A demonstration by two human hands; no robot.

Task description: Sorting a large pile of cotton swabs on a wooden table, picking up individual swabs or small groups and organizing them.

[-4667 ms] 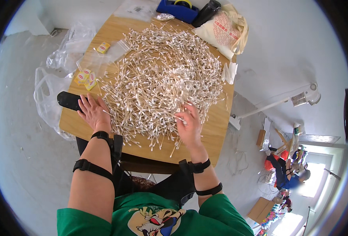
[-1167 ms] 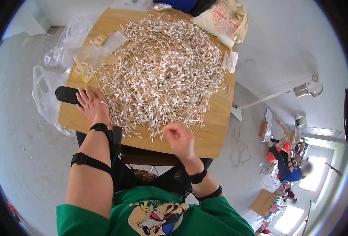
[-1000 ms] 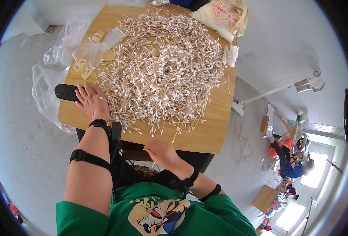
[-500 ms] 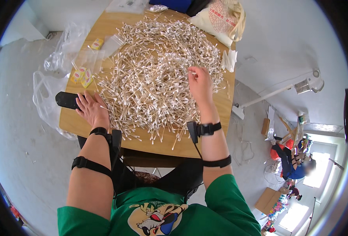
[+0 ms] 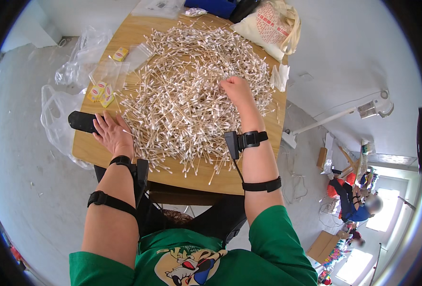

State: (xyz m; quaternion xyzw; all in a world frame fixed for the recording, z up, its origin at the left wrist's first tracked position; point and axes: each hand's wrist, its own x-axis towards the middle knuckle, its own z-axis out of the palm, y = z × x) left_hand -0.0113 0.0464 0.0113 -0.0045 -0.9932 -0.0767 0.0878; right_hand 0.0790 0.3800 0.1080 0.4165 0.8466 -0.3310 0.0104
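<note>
Honestly, here's where I'm at:

Progress: barely dented, I'd say. The heap of cotton swabs point(image 5: 196, 90) covers most of the round wooden table point(image 5: 249, 178), and I can't spot any filled packs.

What's left: pretty much the whole pile. The small clear bags point(image 5: 108, 71) and little yellow packets point(image 5: 101, 91) sit at the far left of the table, looking untouched.

Left hand point(image 5: 112, 136): flat and open, palm down, fingers spread on the near left edge of the heap, just beside a black device point(image 5: 82, 121).

Right hand point(image 5: 237, 90): reached out far into the right side of the pile, fingers curled down into the swabs. Looks like it's pinching some, but I can't tell for sure.

Arms: left bent in close, right stretched forward.
</note>
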